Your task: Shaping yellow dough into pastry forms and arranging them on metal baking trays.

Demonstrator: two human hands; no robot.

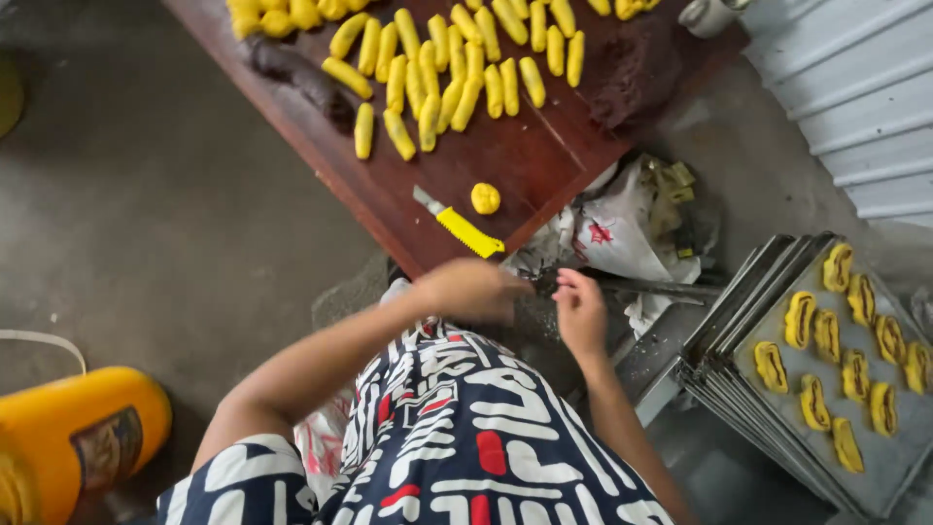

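- Patterned blue, white and red clothing (457, 437) fills the near edge.
- Just beyond it, the left hand (471, 289) is blurred, loosely curled; whether it grips anything, I cannot tell.
- Right hand (580, 309) sits just beside it, fingers bent, contents unclear.
- Right, a stack of metal trays (739, 335) carries shaped yellow pastries (844, 374).
- Farther, a yellow-handled knife (459, 225) and a yellow dough ball (485, 198) lie on the brown board (525, 160).
- Farthest, yellow dough logs (442, 68) lie in rows.

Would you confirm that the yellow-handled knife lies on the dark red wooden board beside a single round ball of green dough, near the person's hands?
Not quite: the single round ball of dough is yellow, not green. The head view shows it on the dark red wooden board beside the yellow-handled knife, just beyond the person's left hand and right hand.
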